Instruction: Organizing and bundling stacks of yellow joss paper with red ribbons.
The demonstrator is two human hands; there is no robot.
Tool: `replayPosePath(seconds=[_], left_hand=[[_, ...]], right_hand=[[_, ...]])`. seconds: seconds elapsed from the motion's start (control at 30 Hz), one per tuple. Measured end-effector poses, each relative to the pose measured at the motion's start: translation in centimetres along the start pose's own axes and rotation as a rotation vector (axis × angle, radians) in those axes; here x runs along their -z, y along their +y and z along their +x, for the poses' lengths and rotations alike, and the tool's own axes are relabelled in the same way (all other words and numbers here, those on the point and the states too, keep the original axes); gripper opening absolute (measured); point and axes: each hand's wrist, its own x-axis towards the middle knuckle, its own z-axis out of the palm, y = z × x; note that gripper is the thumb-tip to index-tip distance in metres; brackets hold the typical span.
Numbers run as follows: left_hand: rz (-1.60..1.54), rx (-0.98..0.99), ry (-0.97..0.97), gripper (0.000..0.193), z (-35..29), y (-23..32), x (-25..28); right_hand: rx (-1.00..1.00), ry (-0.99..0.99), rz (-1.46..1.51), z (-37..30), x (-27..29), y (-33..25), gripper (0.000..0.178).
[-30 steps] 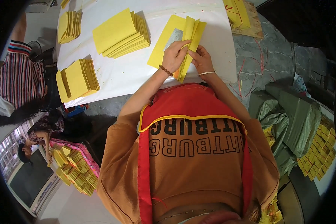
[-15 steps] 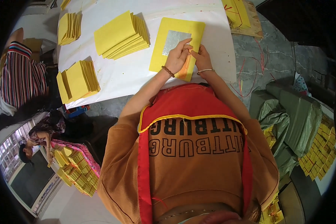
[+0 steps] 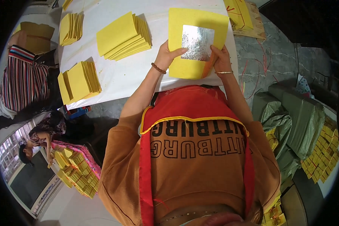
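Between my hands is yellow paper [image 3: 194, 69], raised and tilted over the table's near edge; I cannot tell whether it is one sheet or a stack. A shiny silver foil square [image 3: 197, 41] sits at its middle. My left hand [image 3: 170, 55] grips the left edge, its thumb lying on the face by the foil. My right hand [image 3: 221, 60] is closed on the right edge, its thumb at the foil's side. Along that side an orange strip [image 3: 208, 64] runs down next to the right thumb. The fingers behind the paper are hidden.
The white-covered table [image 3: 120, 75] carries folded yellow paper bundles: one large [image 3: 120, 35], one near left [image 3: 79, 81], one far left [image 3: 71, 29]. Tied yellow paper [image 3: 239, 15] lies beyond the right edge. Red cords [image 3: 265, 56] lie on the floor. Another person [image 3: 45, 132] handles yellow bundles at left.
The yellow paper has been lifted and shifted right. My left hand has moved from the middle near the foil to the left edge, and my right hand has moved right, staying on the right edge.
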Motion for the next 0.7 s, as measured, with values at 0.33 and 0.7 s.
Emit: replayPosePath(seconds=[0.33, 0.7], left_hand=[[-0.02, -0.052, -0.09, 0.017, -0.5, 0.2, 1.2], [-0.114, 0.091, 0.079, 0.034, 0.2, -0.9, 0.1]], right_hand=[[0.124, -0.181, -0.244, -0.9, 0.0, -1.3, 0.028], [-0.232, -0.083, -0.438, 0.5, 1.2, -0.3, 0.027]])
